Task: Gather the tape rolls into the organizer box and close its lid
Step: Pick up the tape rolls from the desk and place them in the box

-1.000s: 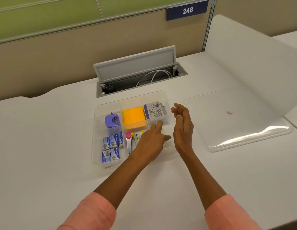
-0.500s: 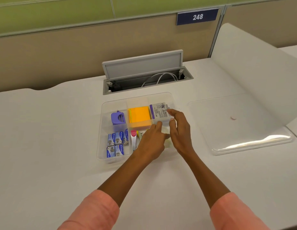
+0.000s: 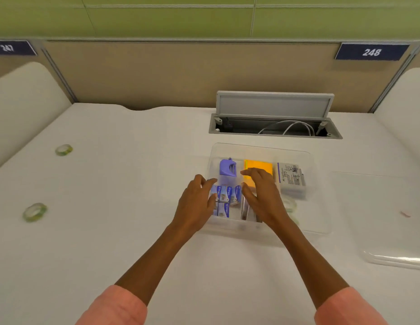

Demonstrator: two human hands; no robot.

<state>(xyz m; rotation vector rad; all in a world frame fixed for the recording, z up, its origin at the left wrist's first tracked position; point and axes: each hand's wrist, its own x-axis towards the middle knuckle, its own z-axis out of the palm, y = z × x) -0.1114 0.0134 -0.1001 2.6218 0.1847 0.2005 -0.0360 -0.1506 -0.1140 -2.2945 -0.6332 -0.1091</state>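
Observation:
The clear organizer box (image 3: 316, 221) sits mid-table and holds a purple dispenser, orange notes, blue packets and a grey pack. A pale green tape roll (image 3: 289, 204) lies in its front right compartment. My left hand (image 3: 197, 205) hovers at the box's left edge with fingers spread, holding nothing. My right hand (image 3: 262, 195) hovers over the box's middle, also empty with fingers apart. Two green tape rolls lie on the table far to the left, one farther back (image 3: 63, 150) and one nearer (image 3: 35, 212). The clear lid (image 3: 391, 259) lies flat to the right of the box.
An open grey cable hatch (image 3: 274, 113) with white cables sits behind the box. White curved dividers (image 3: 23, 102) stand at both sides of the desk. A beige partition runs along the back.
The view has swung left, bringing the two loose rolls into sight. Both hands have shifted left across the box, from its right compartments to its left and middle.

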